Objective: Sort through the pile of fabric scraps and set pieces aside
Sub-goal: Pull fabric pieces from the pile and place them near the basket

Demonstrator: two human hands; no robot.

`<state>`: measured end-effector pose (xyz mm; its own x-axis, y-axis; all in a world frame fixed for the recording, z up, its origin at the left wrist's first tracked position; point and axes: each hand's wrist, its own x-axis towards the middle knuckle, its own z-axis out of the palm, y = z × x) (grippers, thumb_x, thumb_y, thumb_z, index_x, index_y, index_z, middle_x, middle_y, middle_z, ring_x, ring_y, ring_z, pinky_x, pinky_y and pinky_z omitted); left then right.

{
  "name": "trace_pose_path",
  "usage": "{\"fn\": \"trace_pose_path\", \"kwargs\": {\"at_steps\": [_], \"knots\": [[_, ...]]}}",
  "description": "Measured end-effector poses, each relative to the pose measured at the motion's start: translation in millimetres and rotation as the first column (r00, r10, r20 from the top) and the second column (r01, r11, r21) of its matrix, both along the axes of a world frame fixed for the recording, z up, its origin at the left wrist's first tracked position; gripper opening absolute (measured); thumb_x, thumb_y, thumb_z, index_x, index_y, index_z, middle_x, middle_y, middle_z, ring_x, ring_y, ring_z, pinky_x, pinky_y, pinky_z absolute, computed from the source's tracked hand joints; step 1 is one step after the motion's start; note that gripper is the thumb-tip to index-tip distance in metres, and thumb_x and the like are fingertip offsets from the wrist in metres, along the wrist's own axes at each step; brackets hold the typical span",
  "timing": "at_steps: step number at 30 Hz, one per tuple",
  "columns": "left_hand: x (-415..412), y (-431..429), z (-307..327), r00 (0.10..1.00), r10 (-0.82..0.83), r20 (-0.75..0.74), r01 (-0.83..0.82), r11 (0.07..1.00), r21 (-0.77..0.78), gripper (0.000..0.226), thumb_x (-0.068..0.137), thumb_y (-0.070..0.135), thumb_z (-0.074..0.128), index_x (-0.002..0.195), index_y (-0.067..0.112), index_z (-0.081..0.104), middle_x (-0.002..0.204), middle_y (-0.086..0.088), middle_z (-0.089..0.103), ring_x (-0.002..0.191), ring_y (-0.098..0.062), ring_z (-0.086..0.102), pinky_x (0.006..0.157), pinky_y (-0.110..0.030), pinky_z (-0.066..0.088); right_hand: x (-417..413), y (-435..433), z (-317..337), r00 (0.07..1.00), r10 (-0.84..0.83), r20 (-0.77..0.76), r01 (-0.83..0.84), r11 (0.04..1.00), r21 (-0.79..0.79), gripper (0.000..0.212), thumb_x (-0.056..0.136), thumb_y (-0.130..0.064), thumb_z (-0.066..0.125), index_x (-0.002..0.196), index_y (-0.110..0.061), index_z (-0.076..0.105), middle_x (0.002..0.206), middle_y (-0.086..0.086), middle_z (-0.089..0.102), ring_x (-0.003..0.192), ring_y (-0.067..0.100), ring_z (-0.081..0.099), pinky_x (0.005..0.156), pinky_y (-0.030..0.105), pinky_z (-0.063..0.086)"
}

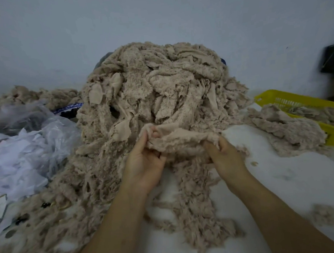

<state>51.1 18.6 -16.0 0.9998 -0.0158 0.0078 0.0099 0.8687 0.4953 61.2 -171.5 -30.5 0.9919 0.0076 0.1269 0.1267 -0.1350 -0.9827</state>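
Beige, fleecy scraps form a tall pile [155, 91] at the far middle of the bench [284, 177], spilling near and left. One scrap [183, 143] at the pile's near foot is stretched between both hands. The left hand [145, 163] keeps a closed grip on its left end, and the right hand [225, 155] pinches its right end. It looks light, limp, linty and likely to snag, so an edge seems the best hold. A yellow basket [298, 99] sits far right. No readable writing or labels show.

Beige fabric scraps [155, 91], yellow basket [290, 100], white table [284, 177].
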Motion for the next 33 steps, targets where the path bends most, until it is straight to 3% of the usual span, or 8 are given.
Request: {"fn": "trace_pose_path", "kwargs": {"at_steps": [6,11,17,20,25,28,31,33], "knots": [[-6,-2,3,0.998,0.024,-0.051,-0.011,0.971,0.238,0.033,0.104,0.032,0.043,0.094,0.01,0.066,0.065,0.003,0.062,0.061,-0.012,0.067,0.067,-0.035,0.061,8,-4,-3,0.995,-0.086,-0.051,0.095,0.971,0.221,0.025,0.102,-0.019,0.049,0.078,-0.019,0.056,0.059,-0.013,0.061,0.054,0.003,0.058,0.066,0.032,0.048],[-18,-23,-7,0.988,-0.061,0.141,-0.101,0.432,0.896,0.03,0.079,0.075,0.059,0.096,0.054,0.072,0.102,0.03,0.071,0.097,0.011,0.066,0.074,-0.01,0.051,5,0,-3,0.997,0.006,-0.079,0.011,0.977,0.212,0.025,0.102,-0.021,0.051,0.094,0.002,0.057,0.082,0.011,0.064,0.073,0.018,0.063,0.073,0.03,0.056],[-17,-29,-14,0.983,-0.123,0.136,-0.077,0.4,0.913,0.023,0.094,0.029,0.068,0.078,0.045,0.074,0.084,-0.001,0.07,0.077,-0.008,0.064,0.068,-0.019,0.053,-5,4,10,0.977,0.198,-0.076,-0.164,0.934,0.316,0.031,0.096,-0.027,0.051,0.115,-0.01,0.069,0.088,0.011,0.064,0.069,0.017,0.058,0.069,0.031,0.046],[-17,-26,-16,0.97,-0.197,0.139,-0.068,0.33,0.941,0.013,0.095,0.025,0.063,0.089,0.024,0.075,0.09,-0.02,0.07,0.079,-0.013,0.064,0.073,-0.029,0.053,-9,7,7,0.948,0.282,-0.145,-0.278,0.959,0.046,0.062,0.082,-0.062,0.067,0.102,-0.003,0.066,0.077,0.012,0.061,0.067,0.025,0.055,0.067,0.034,0.044],[-19,-25,-22,0.944,-0.31,0.114,-0.094,0.08,0.992,0.016,0.094,0.029,0.061,0.082,0.038,0.068,0.067,0.019,0.066,0.065,0.006,0.06,0.061,-0.012,0.046,-12,6,6,0.949,0.315,-0.021,-0.313,0.932,-0.185,0.012,0.099,-0.025,0.057,0.1,-0.028,0.069,0.092,-0.003,0.072,0.083,0.005,0.067,0.071,0.018,0.053],[-15,-22,-20,0.953,-0.212,0.216,-0.211,0.046,0.976,0.037,0.09,0.056,0.056,0.077,0.022,0.062,0.065,0.016,0.054,0.06,-0.002,0.05,0.059,-0.017,0.04,-2,0,12,0.994,0.11,0.008,-0.111,0.993,0.05,0.026,0.1,-0.02,0.052,0.085,-0.03,0.071,0.075,-0.002,0.072,0.077,0.018,0.07,0.062,0.026,0.056],[-8,-15,-15,0.898,0.014,0.44,-0.44,0.055,0.896,0.026,0.094,0.056,0.05,0.08,0.039,0.064,0.085,0.015,0.059,0.078,0.0,0.057,0.067,-0.009,0.042,12,-33,26,0.994,-0.039,-0.101,0.106,0.53,0.841,0.026,0.094,-0.042,0.062,0.089,-0.017,0.066,0.077,0.001,0.069,0.072,0.016,0.068,0.067,0.026,0.057],[-3,-10,-15,0.835,0.172,0.523,-0.52,-0.064,0.852,0.015,0.1,0.045,0.051,0.088,0.043,0.06,0.092,0.014,0.058,0.086,0.001,0.056,0.069,-0.009,0.042,16,-45,23,0.985,-0.04,-0.171,0.175,0.285,0.943,0.047,0.089,-0.057,0.061,0.103,-0.013,0.06,0.092,0.007,0.063,0.072,0.015,0.066,0.067,0.027,0.058]]}}
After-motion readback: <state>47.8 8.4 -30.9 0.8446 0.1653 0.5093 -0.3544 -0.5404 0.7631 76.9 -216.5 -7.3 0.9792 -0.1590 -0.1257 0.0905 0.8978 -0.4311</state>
